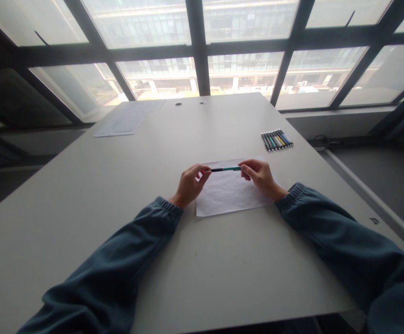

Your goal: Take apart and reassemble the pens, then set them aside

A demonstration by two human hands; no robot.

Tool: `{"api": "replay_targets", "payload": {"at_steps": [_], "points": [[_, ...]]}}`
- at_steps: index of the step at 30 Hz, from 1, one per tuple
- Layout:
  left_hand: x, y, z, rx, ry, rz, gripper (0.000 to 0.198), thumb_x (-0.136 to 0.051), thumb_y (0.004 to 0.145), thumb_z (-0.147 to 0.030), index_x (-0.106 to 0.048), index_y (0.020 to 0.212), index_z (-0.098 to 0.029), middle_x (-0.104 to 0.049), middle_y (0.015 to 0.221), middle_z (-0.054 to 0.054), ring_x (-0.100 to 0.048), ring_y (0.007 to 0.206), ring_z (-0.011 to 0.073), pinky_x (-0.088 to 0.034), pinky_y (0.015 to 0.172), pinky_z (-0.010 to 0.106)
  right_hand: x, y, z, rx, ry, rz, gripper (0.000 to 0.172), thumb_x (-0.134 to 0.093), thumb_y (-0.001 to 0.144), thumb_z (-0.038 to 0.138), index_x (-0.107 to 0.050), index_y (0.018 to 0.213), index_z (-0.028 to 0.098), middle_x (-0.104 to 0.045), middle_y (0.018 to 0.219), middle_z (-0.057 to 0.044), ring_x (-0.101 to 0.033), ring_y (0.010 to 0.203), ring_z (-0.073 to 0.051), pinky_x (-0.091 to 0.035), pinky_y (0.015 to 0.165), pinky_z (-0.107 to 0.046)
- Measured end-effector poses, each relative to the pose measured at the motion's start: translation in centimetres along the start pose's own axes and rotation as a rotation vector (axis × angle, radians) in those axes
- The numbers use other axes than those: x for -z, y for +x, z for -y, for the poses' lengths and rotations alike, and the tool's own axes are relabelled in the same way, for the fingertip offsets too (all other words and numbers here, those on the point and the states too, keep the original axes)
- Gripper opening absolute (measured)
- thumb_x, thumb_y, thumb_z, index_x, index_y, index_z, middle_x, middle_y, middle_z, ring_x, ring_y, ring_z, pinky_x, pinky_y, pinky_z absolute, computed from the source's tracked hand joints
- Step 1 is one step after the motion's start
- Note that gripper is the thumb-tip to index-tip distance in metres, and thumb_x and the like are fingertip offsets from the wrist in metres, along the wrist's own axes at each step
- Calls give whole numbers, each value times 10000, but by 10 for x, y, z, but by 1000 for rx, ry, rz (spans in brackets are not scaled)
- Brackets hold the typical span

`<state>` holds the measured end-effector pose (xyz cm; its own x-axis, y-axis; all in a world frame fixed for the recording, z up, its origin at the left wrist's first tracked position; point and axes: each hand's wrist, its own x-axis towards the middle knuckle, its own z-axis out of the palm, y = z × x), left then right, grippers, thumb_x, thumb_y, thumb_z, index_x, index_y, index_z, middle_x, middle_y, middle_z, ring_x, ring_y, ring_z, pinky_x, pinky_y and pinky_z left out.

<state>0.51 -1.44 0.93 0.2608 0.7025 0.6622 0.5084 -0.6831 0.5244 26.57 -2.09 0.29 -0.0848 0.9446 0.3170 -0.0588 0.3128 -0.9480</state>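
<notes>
A thin green and black pen (225, 169) is held level between both hands, just above a white sheet of paper (228, 197) on the grey table (118, 195). My left hand (190, 184) pinches the pen's dark left end with its fingertips. My right hand (260, 176) is closed round the pen's green right end. Both wrists rest near the sheet's side edges.
A row of several coloured pens (276, 139) lies to the right, near the table's edge. More sheets of paper (125, 119) lie at the far left corner. Large windows (202, 51) rise behind the table. The table drops off on the right to a dark floor.
</notes>
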Motion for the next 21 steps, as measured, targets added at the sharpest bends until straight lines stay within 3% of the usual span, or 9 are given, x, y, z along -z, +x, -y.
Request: {"api": "replay_targets", "payload": {"at_steps": [21], "points": [[0,0,1,30,4,25,280,-589,965,-417,-685,868,-172,-708,776,28,-585,616,112,-475,559,212,1,-1,-3,14,-23,36,369,-744,809,477,-718,958,140,-642,616,-1,-522,503,-94,-424,485,-232]]}}
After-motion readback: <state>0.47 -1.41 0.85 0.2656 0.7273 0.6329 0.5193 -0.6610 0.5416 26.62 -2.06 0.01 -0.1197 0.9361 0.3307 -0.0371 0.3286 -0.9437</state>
